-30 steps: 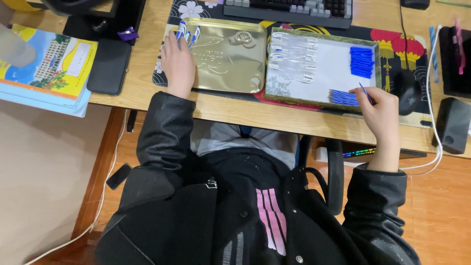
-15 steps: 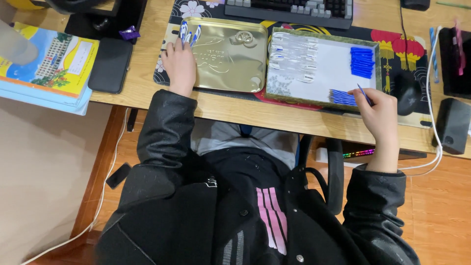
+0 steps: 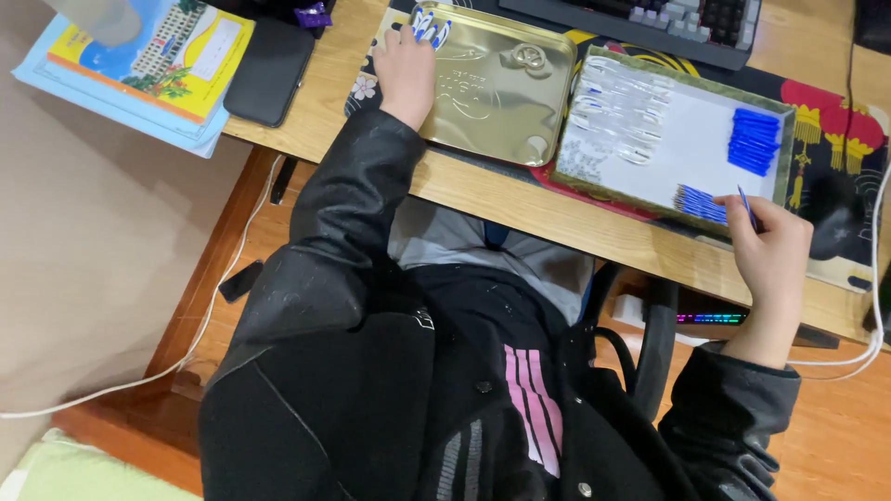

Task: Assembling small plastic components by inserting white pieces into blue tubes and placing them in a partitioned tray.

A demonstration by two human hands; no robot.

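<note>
Remaining unchanged: left hand [image 3: 406,65] resting flat, fingers spread, on gold tin lid [image 3: 492,83]; right hand [image 3: 768,249] still pinching blue piece [image 3: 745,204] beside tray [image 3: 650,190]; sorting pausing.

A light brown wooden tabletop [image 3: 548,209] runs across the top. Under it is a shiny orange-brown wood floor [image 3: 840,436]. A white cable [image 3: 102,394] lies on the floor on one side. A plain tan wall [image 3: 83,241] stands next to it. A black chair [image 3: 654,343] sits under the tabletop. A soft green thing [image 3: 56,468] peeks in at the bottom corner. The light is soft and even.
</note>
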